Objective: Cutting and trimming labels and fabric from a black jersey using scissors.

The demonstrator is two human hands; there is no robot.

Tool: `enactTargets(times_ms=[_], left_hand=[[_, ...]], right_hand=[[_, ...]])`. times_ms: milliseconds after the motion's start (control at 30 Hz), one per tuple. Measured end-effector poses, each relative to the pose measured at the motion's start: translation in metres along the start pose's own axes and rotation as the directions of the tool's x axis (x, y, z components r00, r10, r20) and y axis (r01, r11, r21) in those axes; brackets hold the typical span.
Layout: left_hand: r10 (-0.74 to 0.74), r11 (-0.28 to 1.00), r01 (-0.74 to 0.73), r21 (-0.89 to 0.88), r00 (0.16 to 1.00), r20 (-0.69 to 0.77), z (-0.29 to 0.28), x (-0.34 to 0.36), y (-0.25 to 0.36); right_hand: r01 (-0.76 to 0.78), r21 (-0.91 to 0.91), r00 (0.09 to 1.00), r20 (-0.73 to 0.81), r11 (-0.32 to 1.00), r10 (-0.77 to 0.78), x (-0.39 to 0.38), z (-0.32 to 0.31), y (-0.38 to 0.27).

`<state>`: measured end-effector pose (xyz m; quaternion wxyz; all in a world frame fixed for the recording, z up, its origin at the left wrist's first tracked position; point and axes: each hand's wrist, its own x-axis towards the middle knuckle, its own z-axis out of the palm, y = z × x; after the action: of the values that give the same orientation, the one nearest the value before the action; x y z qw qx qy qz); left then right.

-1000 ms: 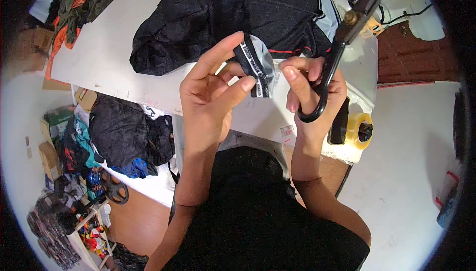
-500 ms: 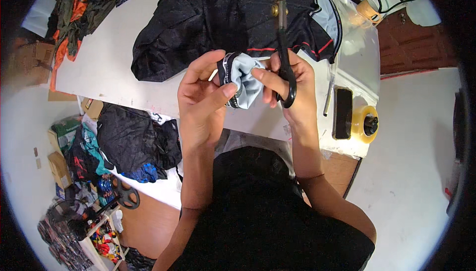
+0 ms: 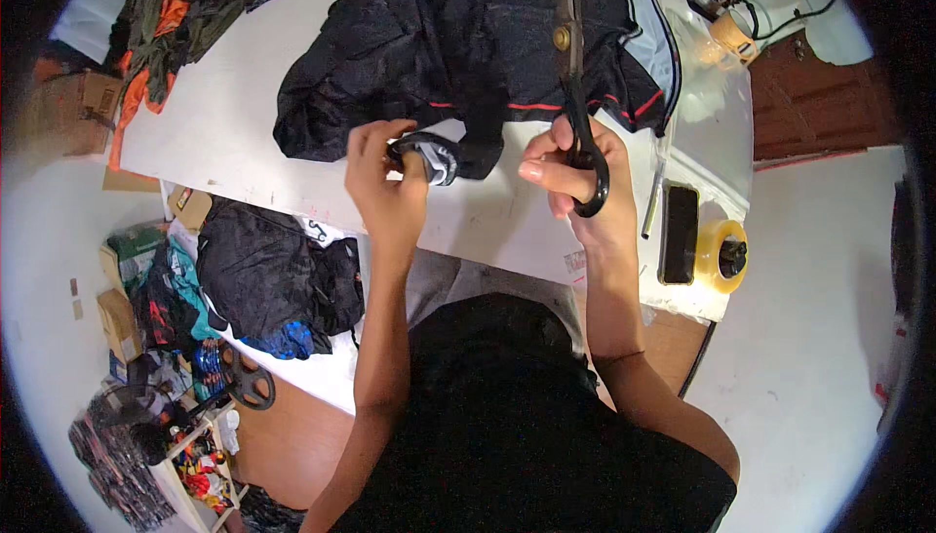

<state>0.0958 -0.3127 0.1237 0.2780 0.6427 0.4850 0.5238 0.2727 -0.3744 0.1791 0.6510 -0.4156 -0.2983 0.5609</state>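
Across the white table (image 3: 244,104) lies a black garment (image 3: 390,55) with red piping and a light grey lining at its right end. My left hand (image 3: 385,182) is closed round a black fabric cuff (image 3: 444,155), whose pale inside shows at the opening. The black cloth runs from the cuff toward the garment. Black-handled scissors (image 3: 569,65) hang on my right hand (image 3: 590,172), its thumb and fingers curled about the handle loops. The blades point away from me, over the garment. My right hand stands apart from the cuff.
At the table's right edge lie a black phone (image 3: 679,236) and a roll of clear tape (image 3: 720,258). Dark and orange cloth (image 3: 161,75) hangs over the far left. Black garments (image 3: 268,270) are piled below the table's left edge.
My right hand has let go of the pale cloth and moved right with the scissors. My left hand has turned, and the cuff now shows its black outer side.
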Motion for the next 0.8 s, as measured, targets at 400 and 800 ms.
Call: enactTargets(times_ms=[400, 800], left_hand=[[-0.199, 0.979, -0.054, 0.199, -0.002, 0.980, -0.051, 0.036, -0.002], [-0.179, 0.968, 0.101, 0.228, -0.354, 0.918, -0.029, 0.017, -0.019]], right_hand=[[0.039, -0.113, 0.993, -0.104, 0.993, -0.051, -0.007, -0.027, -0.005], [0.009, -0.205, 0.996, -0.086, 0.979, -0.027, 0.008, -0.032, 0.007]])
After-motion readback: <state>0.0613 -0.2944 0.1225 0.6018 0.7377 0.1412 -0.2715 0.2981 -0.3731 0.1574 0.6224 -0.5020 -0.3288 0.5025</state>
